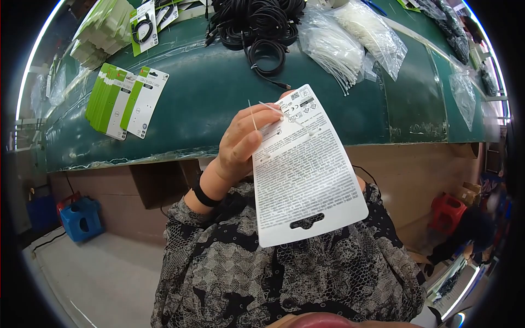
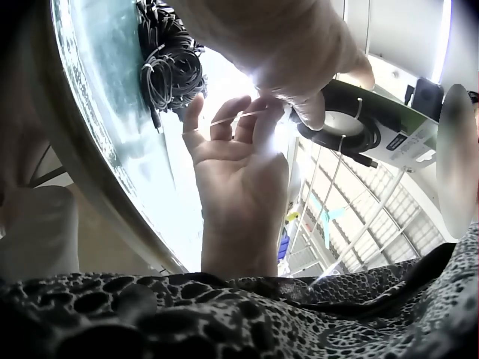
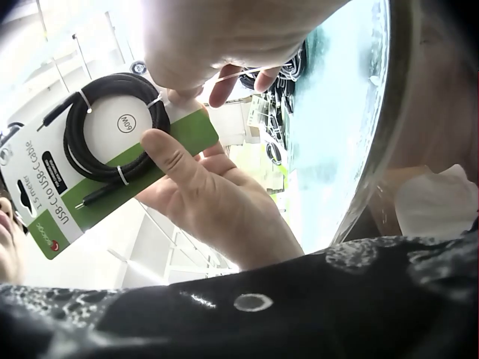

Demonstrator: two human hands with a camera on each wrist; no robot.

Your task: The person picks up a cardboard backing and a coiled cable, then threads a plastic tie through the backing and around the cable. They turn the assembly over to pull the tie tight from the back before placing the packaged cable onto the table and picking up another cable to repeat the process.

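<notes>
A white printed cardboard hang card is held over the lap, its back toward the head camera. My left hand grips one edge, thumb across the front and fingers behind. A coiled black USB-C cable lies against the green and white front, bound by white ties. Thin white cable tie tails stick out of the back near my left fingers. My right hand, mostly hidden behind the card in the head view, pinches a thin white tie between curled fingers beside the card.
Green-and-white cards lie fanned on the green table, with a taller stack behind. Bundled black cables sit at the back middle. Bags of white cable ties are to their right. A blue stool stands low left.
</notes>
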